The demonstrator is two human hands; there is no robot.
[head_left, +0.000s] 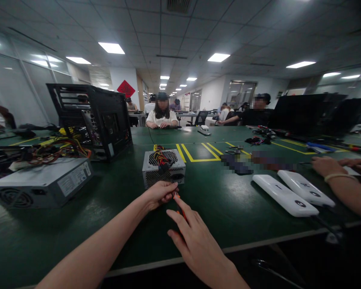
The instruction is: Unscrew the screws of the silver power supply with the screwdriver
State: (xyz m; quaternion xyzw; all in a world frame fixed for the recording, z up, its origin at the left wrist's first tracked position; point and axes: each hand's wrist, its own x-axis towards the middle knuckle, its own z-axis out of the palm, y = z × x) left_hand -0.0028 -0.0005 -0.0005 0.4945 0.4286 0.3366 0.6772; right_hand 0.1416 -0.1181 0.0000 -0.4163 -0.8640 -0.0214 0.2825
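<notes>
My left hand (161,195) is closed in a pinch just in front of a metal power supply unit (147,170). What its fingertips hold is too small and hidden to make out. My right hand (197,237) reaches in from the lower right, fingers long and loosely spread around an orange-handled screwdriver (182,213). The index finger lies along the handle, most of which the hand covers. A short bit of metal shaft runs from it to the left fingertips. Bundled coloured cables (161,160) rest on top of the power supply.
To the left stand another power supply (48,178) with loose wires and an open black computer case (93,120). Two white devices (284,195) lie right, near another person's hands (327,166). Monitors (309,116) stand behind them. A person (161,116) sits across the green table (225,216).
</notes>
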